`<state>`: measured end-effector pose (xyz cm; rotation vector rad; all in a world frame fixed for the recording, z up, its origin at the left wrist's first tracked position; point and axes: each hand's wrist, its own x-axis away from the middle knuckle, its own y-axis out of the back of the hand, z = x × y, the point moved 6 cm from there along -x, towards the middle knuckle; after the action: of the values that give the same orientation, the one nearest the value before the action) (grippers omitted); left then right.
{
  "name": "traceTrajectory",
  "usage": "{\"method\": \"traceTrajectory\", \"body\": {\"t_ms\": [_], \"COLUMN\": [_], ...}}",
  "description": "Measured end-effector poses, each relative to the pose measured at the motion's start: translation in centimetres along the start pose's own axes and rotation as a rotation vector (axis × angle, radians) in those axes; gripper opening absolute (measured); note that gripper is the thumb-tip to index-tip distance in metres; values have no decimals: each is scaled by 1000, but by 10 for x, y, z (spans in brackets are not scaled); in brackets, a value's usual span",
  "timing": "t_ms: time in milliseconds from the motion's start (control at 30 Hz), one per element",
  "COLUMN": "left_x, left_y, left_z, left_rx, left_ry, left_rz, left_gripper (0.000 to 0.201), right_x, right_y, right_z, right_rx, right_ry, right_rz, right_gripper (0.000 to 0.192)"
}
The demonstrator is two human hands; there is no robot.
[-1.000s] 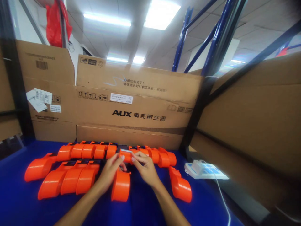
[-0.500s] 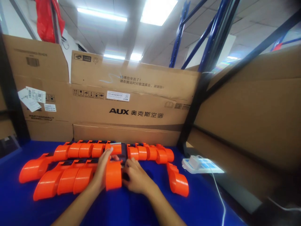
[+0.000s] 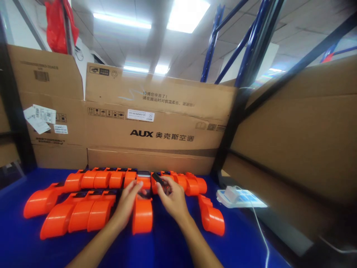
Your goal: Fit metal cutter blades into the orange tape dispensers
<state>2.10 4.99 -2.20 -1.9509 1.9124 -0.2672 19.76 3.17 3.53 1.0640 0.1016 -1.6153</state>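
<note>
My left hand (image 3: 128, 203) is closed at the upper end of an orange plastic part (image 3: 142, 216), whose rounded, cuff-like body hangs over the blue tabletop. Between thumb and fingers of my right hand (image 3: 175, 200) is a small black bar-shaped piece (image 3: 157, 178), tilted and apart from the orange part. Behind my hands lies a dark box-like item with a pale top (image 3: 144, 174), partly hidden by orange. To the left, several like orange parts (image 3: 79, 216) lie in two rows, many with black pieces on their upper ends.
More orange parts (image 3: 192, 185) lie at the back right, and a single one (image 3: 213, 219) sits nearer. A white power strip (image 3: 241, 198) with a plug and cable rests at the right. Cardboard (image 3: 111, 130) walls the back; a dark rack post (image 3: 227, 137) stands at the right.
My right hand has risen away from the orange part, and the black piece now shows in its fingers. My left hand and the orange part have shifted slightly right and down.
</note>
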Motion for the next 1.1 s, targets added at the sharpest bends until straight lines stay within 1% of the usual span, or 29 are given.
{"method": "traceTrajectory", "body": {"t_ms": [100, 167, 333, 500, 700, 833, 933, 1000, 1100], "left_x": [2, 3, 3, 3, 5, 7, 7, 7, 2], "left_y": [-8, -10, -11, -12, -14, -15, -13, -9, 3], "left_z": [4, 5, 6, 5, 2, 1, 3, 4, 1], "left_rx": [-98, -134, -172, -187, -201, -166, -97, -26, 75], "left_ry": [-8, -14, -5, -10, -4, -7, 31, 69, 92], "left_rz": [111, 140, 159, 183, 204, 204, 177, 133, 5], "left_gripper": [40, 42, 45, 42, 43, 37, 31, 26, 21], "right_x": [1, 2, 1, 0, -1, 0, 0, 0, -1], "right_y": [-1, -3, -4, -5, -8, -8, -9, -9, -9], "right_z": [5, 8, 9, 6, 5, 10, 13, 11, 1], "right_rx": [-29, -41, -82, -124, -156, -163, -159, -150, -62], "right_ry": [71, 110, 148, 136, 135, 149, 147, 116, 28], "right_rz": [0, 28, 63, 66, 85, 104, 140, 135, 101], "right_gripper": [29, 31, 34, 35, 35, 38, 43, 44, 30]}}
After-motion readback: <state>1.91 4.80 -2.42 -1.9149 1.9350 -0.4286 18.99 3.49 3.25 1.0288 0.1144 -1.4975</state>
